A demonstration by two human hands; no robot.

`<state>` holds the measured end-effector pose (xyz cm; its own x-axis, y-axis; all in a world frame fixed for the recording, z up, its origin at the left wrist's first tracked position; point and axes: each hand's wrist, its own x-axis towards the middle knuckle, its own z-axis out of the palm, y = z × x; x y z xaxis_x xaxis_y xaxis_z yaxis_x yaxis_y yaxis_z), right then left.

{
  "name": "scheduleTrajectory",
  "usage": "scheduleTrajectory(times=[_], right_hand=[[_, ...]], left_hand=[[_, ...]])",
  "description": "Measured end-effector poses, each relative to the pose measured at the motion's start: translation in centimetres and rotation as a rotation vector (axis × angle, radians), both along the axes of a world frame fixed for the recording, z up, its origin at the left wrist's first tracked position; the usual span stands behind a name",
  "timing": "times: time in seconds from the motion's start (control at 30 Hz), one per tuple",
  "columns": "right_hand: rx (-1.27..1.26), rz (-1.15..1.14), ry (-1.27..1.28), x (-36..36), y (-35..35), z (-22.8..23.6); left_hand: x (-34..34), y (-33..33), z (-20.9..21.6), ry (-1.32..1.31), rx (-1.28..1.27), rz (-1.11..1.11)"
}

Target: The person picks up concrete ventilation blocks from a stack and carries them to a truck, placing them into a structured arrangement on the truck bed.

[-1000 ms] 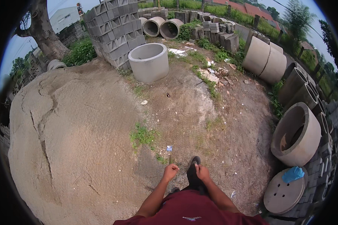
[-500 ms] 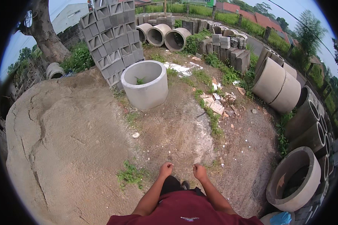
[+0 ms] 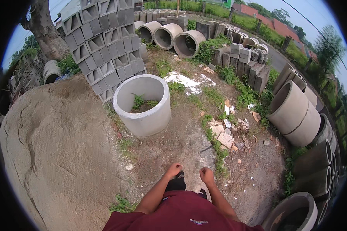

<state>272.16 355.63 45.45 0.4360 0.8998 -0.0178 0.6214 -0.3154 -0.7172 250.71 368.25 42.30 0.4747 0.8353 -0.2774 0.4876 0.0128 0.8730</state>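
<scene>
Head-worn fisheye, left of a side-by-side pair, looks down and forward past the wearer's maroon shirt. Left hand and right hand fairly near, low centre; yard ground spreads beyond, to distant red roofs upper right.

L forearm, bare, slants fwd & inward as I watch; R forearm about the same on its side. L hand loosely balled, fingers curled toward the R hand, which is also half-fisted. Hands near each other, w/ a gap btwn, both in front of the body, wrists approx. straight.
</scene>
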Motion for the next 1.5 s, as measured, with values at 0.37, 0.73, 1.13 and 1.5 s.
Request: scheduleTrajectory(times=[0.37,0.73,1.13,1.5], right_hand=[[0.151,0.117,-0.009,11.8,31.9,0.5],[0.159,0.321,0.063,29.1,67.2,5.4],[0.238,0.295,0.013,37.6,98.1,4.9],[0.199,0.343,0.057,39.4,134.1,8.2]], left_hand=[[11.6,25.1,3.6,-0.119,0.107,0.472],[27.4,56.3,6.1,-0.015,0.143,0.579],[38.0,89.2,3.5,-0.256,0.096,0.667],[38.8,124.9,9.1,-0.184,0.115,0.679]])
